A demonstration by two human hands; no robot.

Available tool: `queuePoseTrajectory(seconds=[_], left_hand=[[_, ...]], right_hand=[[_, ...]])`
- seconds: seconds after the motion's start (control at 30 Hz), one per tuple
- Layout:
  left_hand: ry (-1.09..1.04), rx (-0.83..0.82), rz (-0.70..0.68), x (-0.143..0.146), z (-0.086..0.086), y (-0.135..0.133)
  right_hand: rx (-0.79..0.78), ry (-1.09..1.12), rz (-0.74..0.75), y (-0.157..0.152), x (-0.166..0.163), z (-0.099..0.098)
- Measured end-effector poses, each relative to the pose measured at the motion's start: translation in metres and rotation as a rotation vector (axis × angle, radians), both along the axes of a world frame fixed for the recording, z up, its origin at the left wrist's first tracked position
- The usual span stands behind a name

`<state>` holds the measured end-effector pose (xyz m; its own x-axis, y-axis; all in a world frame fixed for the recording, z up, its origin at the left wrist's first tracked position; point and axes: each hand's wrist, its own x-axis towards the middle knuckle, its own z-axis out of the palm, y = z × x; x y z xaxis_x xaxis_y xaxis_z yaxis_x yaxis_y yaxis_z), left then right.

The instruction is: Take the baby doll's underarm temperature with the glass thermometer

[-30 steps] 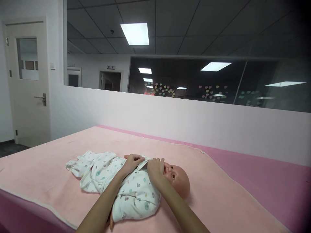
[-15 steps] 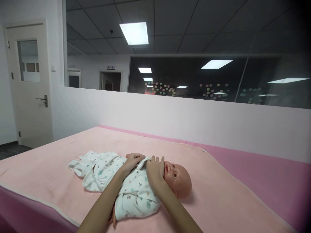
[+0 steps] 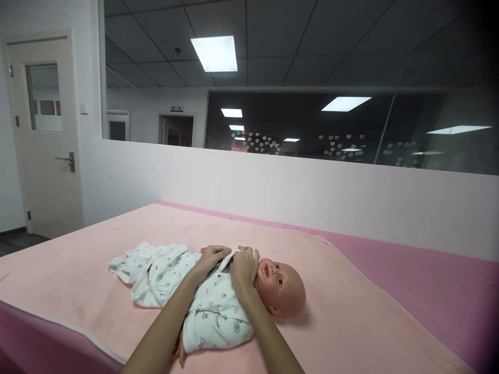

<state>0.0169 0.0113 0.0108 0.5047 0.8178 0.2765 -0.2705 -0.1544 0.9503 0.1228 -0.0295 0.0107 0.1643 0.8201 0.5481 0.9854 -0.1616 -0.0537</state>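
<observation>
A baby doll (image 3: pixel 284 291) lies on its back, its bald head to the right and its face turned up. It wears a white printed baby romper (image 3: pixel 218 306), whose legs stretch off to the left. My left hand (image 3: pixel 212 259) is closed on the romper's cloth at the far side of the chest. Just right of it, my right hand (image 3: pixel 244 267) has its fingers curled over the cloth by the neck, below the doll's chin. My right fingertips are partly hidden. One brown doll hand (image 3: pixel 180 350) pokes out of the near sleeve.
Under the doll a peach-coloured blanket (image 3: pixel 351 322) covers a pink padded surface (image 3: pixel 429 280). Behind stands a low white wall (image 3: pixel 312 192) with a wide window above it. A door (image 3: pixel 47 156) is at the far left.
My right hand has shifted slightly left, away from the doll's face, and its fingers have curled more. More of the doll's chin and ear shows. My left hand has stayed almost in place.
</observation>
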Motion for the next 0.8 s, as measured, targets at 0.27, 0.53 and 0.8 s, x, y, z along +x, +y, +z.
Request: queuePoseTrajectory(seconds=[0.27, 0.53, 0.8], left_hand=[[-0.077, 0.009, 0.046, 0.002, -0.002, 0.0], [0.042, -0.045, -0.06, -0.004, 0.004, -0.001], [-0.326, -0.096, -0.401, -0.018, 0.005, 0.002]], right_hand=[[0.111, -0.011, 0.164, -0.031, 0.003, 0.013], [0.185, 0.244, 0.193, -0.095, 0.035, 0.066], [0.157, 0.938, 0.51, -0.109, 0.049, 0.088]])
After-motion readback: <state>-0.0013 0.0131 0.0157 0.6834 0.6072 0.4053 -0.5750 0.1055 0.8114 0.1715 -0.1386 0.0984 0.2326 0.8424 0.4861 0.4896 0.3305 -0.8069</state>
